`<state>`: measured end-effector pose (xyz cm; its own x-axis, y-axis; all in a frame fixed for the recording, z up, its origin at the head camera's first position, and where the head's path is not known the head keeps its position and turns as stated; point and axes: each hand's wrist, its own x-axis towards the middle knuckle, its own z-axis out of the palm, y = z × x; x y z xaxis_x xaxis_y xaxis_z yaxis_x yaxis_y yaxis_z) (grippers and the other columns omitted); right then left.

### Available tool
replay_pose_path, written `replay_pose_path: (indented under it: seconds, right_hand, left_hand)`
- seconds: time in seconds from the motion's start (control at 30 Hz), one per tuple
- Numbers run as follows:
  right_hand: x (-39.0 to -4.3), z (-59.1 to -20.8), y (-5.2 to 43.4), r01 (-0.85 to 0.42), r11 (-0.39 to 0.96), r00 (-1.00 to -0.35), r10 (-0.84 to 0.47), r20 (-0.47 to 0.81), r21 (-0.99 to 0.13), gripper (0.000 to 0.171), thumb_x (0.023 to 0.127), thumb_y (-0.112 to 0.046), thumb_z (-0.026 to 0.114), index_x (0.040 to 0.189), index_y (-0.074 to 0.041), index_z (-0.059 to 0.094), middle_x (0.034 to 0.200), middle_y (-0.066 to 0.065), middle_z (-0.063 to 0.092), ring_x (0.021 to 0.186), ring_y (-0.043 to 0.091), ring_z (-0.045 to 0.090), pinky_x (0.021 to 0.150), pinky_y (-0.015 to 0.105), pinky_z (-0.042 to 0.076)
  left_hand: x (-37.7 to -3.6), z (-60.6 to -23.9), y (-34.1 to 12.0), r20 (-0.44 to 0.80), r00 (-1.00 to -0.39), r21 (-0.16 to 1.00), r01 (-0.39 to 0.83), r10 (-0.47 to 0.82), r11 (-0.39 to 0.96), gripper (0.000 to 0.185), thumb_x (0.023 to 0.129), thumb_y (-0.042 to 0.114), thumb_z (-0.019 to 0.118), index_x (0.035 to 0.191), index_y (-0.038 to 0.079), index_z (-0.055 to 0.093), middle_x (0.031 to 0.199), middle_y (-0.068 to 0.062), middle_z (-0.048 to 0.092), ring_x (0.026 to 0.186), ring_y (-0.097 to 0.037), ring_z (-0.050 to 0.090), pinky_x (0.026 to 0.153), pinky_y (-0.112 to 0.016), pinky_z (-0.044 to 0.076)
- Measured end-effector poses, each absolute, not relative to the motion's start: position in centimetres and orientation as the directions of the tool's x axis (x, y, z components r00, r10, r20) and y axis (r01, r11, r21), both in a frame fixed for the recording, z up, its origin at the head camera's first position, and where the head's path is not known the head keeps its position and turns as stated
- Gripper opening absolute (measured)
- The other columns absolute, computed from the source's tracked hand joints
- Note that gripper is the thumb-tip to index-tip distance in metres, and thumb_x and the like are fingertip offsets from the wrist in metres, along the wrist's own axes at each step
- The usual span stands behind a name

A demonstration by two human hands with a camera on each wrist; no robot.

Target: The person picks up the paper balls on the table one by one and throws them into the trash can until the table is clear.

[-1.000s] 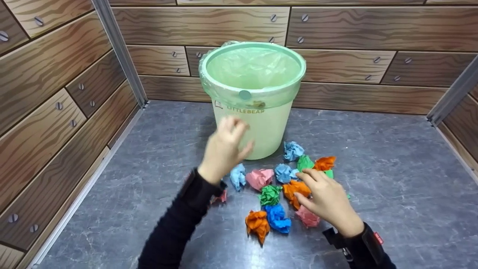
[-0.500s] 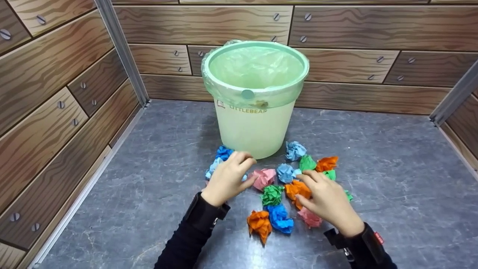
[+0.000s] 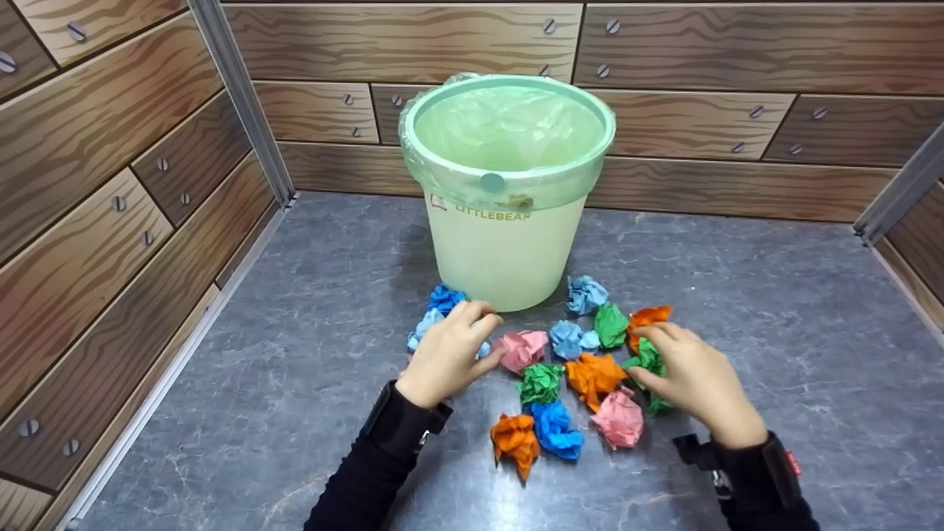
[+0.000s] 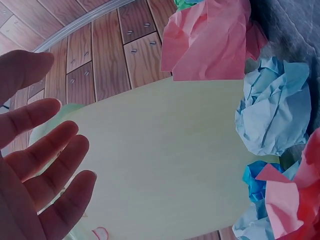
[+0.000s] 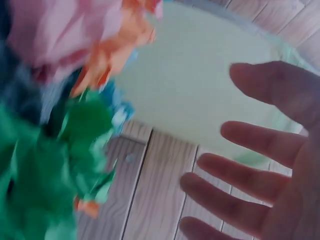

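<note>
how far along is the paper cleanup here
Barely begun, it seems. Done: the bin shows only its green liner; no paper is visible inside. In hand: the left hand hovers open over the light blue ball, the right hand open by a green ball; neither grips anything. Left: every crumpled ball on the floor, including the orange ball.

Head view: high, looking forward and down. Wrist views: floor-low, very close, right one blurred, sharing the pale green bin (image 3: 506, 221).
</note>
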<state>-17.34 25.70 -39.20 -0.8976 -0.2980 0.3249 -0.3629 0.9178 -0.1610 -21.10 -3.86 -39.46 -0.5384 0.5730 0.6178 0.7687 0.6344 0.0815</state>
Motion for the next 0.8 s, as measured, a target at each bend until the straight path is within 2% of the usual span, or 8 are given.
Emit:
replay_pose_path:
  seconds: [0.17, 0.37, 0.57, 0.8]
  right_hand:
    - [-18.1, -40.1, 27.3, -0.281, 0.944, -0.952, -0.250, 0.176, -0.176, 0.055, 0.061, -0.036, 0.062, 0.106, -0.006, 0.047, 0.101, 0.016, 0.045, 0.086, 0.030, 0.044, 0.064, 0.045, 0.036]
    - [-19.0, -41.4, 28.4, -0.232, 0.954, -0.973, -0.223, 0.066, -0.191, 0.065, 0.059, -0.036, 0.064, 0.112, -0.006, 0.042, 0.105, 0.021, 0.039, 0.090, 0.037, 0.039, 0.064, 0.049, 0.034]
    - [-19.4, -42.3, 28.6, -0.224, 0.944, -0.974, -0.226, 0.020, -0.240, 0.079, 0.054, -0.039, 0.066, 0.119, -0.009, 0.033, 0.108, 0.023, 0.035, 0.088, 0.038, 0.040, 0.064, 0.051, 0.033]
    - [-19.4, -42.8, 28.5, -0.219, 0.931, -0.973, -0.232, -0.009, -0.293, 0.081, 0.053, -0.036, 0.067, 0.120, -0.012, 0.030, 0.107, 0.021, 0.036, 0.084, 0.035, 0.044, 0.061, 0.048, 0.036]
  left_hand:
    - [-21.0, -39.5, -4.0, 0.620, -0.542, 0.085, 0.765, 0.568, 0.638, 0.023, 0.070, 0.024, 0.055, 0.089, 0.012, 0.050, 0.091, 0.000, 0.042, 0.073, -0.012, 0.036, 0.055, -0.020, 0.033]
    - [-21.1, -39.5, -3.8, 0.614, -0.545, 0.080, 0.763, 0.571, 0.641, 0.024, 0.070, 0.024, 0.056, 0.089, 0.012, 0.050, 0.091, 0.000, 0.042, 0.073, -0.012, 0.037, 0.054, -0.020, 0.034]
    - [-21.1, -39.6, -3.8, 0.611, -0.547, 0.075, 0.760, 0.572, 0.646, 0.024, 0.069, 0.025, 0.056, 0.089, 0.012, 0.051, 0.092, 0.000, 0.042, 0.073, -0.012, 0.037, 0.052, -0.020, 0.034]
    - [-21.1, -39.8, -3.9, 0.610, -0.544, 0.075, 0.763, 0.576, 0.642, 0.023, 0.070, 0.025, 0.056, 0.088, 0.013, 0.049, 0.091, 0.001, 0.042, 0.073, -0.011, 0.037, 0.050, -0.020, 0.034]
